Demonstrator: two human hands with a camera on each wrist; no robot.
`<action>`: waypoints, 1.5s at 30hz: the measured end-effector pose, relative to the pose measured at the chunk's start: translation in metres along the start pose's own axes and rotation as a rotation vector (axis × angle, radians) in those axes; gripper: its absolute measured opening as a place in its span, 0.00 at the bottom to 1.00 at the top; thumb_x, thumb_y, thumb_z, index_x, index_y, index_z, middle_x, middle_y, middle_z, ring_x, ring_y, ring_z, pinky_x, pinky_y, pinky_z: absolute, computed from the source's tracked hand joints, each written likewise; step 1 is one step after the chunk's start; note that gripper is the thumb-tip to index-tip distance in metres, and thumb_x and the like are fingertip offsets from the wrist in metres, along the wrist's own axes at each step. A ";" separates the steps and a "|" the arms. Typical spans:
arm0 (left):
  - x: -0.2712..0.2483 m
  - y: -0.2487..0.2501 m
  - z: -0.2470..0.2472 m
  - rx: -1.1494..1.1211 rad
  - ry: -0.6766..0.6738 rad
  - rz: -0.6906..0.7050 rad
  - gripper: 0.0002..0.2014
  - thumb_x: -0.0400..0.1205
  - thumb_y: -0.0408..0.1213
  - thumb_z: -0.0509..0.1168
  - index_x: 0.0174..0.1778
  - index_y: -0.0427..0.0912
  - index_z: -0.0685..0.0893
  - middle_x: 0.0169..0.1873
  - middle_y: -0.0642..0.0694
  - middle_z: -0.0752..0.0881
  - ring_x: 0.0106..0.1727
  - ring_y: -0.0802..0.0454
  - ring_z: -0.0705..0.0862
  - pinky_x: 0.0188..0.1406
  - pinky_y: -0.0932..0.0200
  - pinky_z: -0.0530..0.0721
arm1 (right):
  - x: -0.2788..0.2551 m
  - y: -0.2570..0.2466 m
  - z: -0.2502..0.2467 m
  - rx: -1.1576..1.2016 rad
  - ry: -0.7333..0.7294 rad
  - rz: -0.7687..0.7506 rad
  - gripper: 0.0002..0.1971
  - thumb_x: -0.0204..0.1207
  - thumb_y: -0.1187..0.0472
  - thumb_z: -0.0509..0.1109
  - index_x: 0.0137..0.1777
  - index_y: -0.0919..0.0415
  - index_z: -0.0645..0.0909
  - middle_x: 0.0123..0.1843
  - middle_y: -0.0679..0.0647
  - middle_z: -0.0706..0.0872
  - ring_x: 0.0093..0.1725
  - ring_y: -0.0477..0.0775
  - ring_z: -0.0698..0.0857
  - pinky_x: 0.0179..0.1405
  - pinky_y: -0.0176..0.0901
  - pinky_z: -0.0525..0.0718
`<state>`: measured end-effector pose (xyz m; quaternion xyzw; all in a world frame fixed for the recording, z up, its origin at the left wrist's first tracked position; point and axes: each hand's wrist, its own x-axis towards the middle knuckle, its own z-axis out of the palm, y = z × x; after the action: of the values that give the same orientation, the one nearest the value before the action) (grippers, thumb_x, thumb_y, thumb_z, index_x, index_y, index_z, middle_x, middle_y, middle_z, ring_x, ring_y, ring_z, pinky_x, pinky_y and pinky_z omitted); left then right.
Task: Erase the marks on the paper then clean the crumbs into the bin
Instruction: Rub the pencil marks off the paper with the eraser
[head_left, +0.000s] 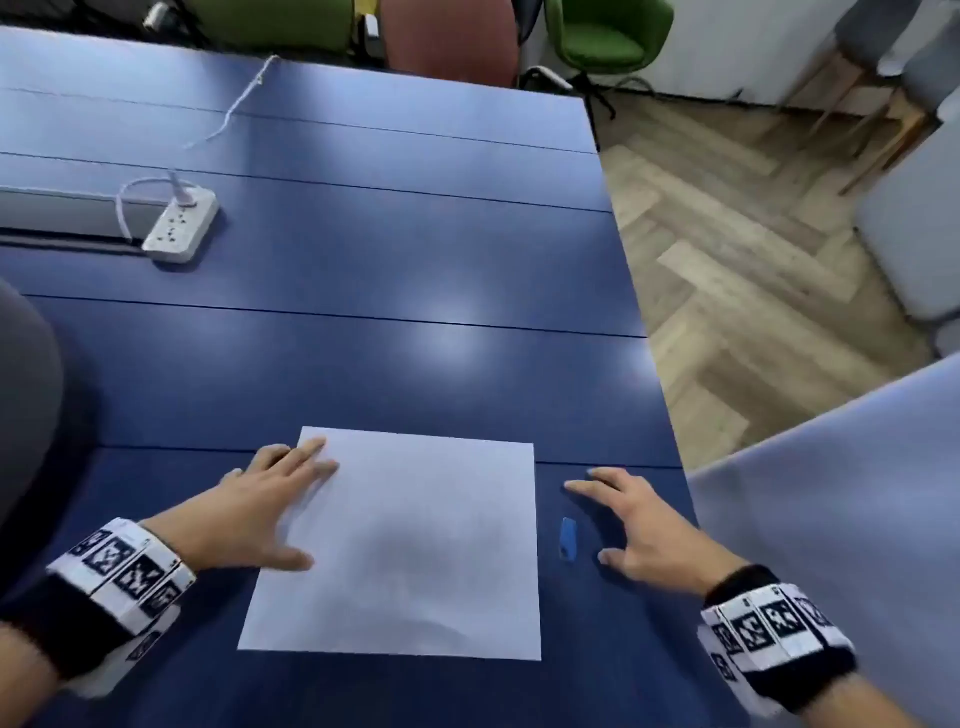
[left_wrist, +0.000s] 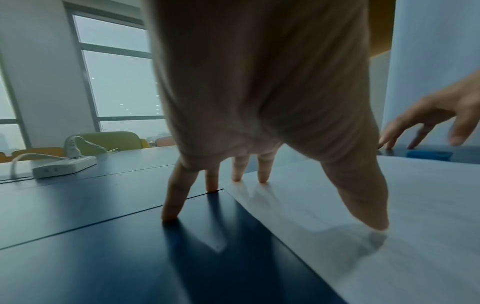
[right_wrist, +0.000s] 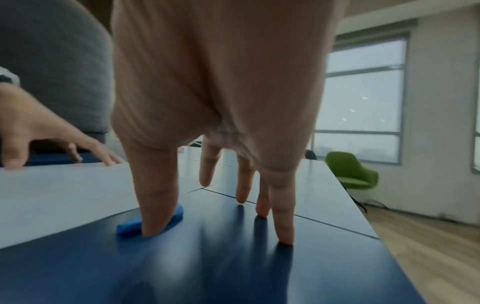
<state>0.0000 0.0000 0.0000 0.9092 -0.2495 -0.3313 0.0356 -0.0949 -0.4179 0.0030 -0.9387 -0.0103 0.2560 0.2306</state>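
Observation:
A white sheet of paper (head_left: 410, 545) lies flat on the blue table (head_left: 363, 338) in front of me; faint marks show near its middle. My left hand (head_left: 270, 504) rests spread on the paper's left edge, its thumb and two fingertips on the sheet (left_wrist: 389, 205), the others on the table. A small blue eraser (head_left: 568, 538) lies just right of the paper. My right hand (head_left: 631, 525) hovers open beside the eraser (right_wrist: 150, 223), with the thumb in front of it and the fingers spread down toward the table. No bin is in view.
A white power strip (head_left: 179, 226) with a plugged cable sits at the far left of the table. The table's right edge (head_left: 649, 332) drops to a wooden floor. Chairs (head_left: 608, 41) stand beyond the far edge. A pale surface (head_left: 841, 519) rises at my right.

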 end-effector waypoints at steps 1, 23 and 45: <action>0.004 -0.002 0.002 -0.016 0.006 0.022 0.54 0.64 0.69 0.67 0.83 0.63 0.48 0.82 0.65 0.36 0.81 0.55 0.42 0.75 0.39 0.68 | 0.002 0.002 0.004 -0.019 -0.021 -0.032 0.41 0.70 0.59 0.75 0.80 0.35 0.60 0.79 0.39 0.57 0.78 0.43 0.56 0.76 0.36 0.64; 0.009 -0.001 0.024 0.102 0.148 -0.015 0.59 0.64 0.69 0.74 0.85 0.57 0.47 0.83 0.65 0.47 0.78 0.57 0.52 0.77 0.57 0.64 | 0.006 0.018 0.044 -0.210 0.257 -0.121 0.18 0.68 0.54 0.80 0.57 0.38 0.85 0.73 0.44 0.78 0.78 0.45 0.69 0.69 0.40 0.68; 0.000 0.006 0.043 0.045 0.160 -0.071 0.59 0.60 0.75 0.72 0.83 0.63 0.49 0.84 0.64 0.42 0.85 0.55 0.42 0.78 0.26 0.58 | 0.003 -0.028 0.018 -0.080 0.284 -0.171 0.08 0.62 0.55 0.82 0.34 0.45 0.83 0.35 0.39 0.89 0.37 0.42 0.88 0.43 0.48 0.87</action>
<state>-0.0289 -0.0007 -0.0324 0.9417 -0.2207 -0.2531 0.0230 -0.0981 -0.3851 0.0003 -0.9696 -0.0676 0.0996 0.2131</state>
